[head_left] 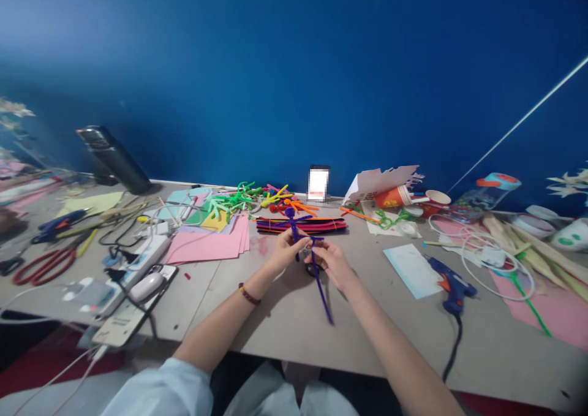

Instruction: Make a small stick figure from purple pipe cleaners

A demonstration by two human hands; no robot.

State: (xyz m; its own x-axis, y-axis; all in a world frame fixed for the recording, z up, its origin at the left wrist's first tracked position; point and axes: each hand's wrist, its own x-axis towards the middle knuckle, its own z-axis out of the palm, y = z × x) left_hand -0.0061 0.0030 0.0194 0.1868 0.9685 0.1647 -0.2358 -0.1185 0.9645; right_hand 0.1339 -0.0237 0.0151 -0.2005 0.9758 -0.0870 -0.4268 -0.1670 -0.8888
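In the middle of the head view, my left hand [287, 250] pinches a small purple pipe-cleaner figure [291, 214] with a round head and outstretched arms. Close beside it, my right hand [334, 263] is closed on a purple pipe cleaner [324, 298], whose long end hangs down toward the table's front edge. The two hands nearly meet, and fingers hide where the strand joins or touches the figure. Something dark and ring-shaped shows below the fingers, too small to name. Just behind the hands lies a banded bundle of pipe cleaners [333, 225] in dark, red and pink colours.
Green pipe-cleaner figures [229, 201] lie behind pink paper sheets [209, 247]. A phone [318, 183] leans against the blue wall. At right are a blue glue gun [452, 284] and paper cups [395, 196]; at left, a power strip [133, 272], red-handled scissors [46, 266] and a black bottle [117, 158].
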